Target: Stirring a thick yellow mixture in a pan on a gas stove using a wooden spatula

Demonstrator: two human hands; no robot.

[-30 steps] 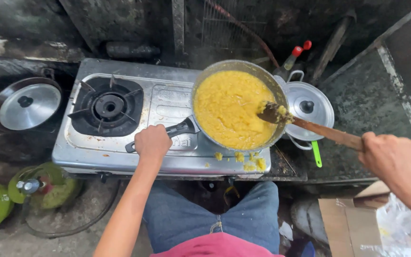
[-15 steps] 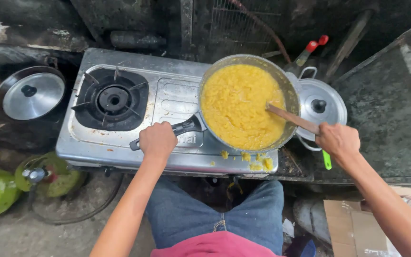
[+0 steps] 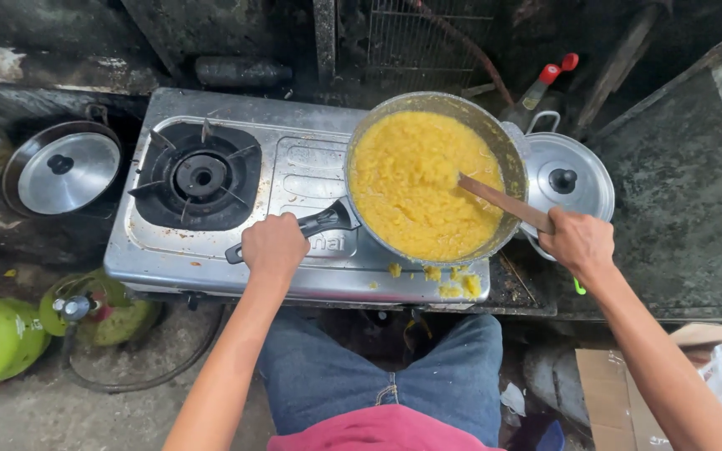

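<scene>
The left hand (image 3: 273, 245) is closed around the black handle (image 3: 311, 227) of the pan (image 3: 507, 154), while the right hand (image 3: 578, 240) grips a wooden spatula (image 3: 503, 201) whose tip sits in the yellow mash (image 3: 415, 179). The pan rests on the right side of a steel two-burner stove (image 3: 298, 171), with yellow crumbs (image 3: 453, 284) spilled on its front edge.

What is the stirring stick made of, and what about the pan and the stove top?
The stirring stick looks like bare wood: brown, matte, flat. The pan seems metal, its rim dull grey; its handle looks like black plastic, though that is unsure. The stove top appears to be brushed steel, silvery and faintly reflective.
</scene>
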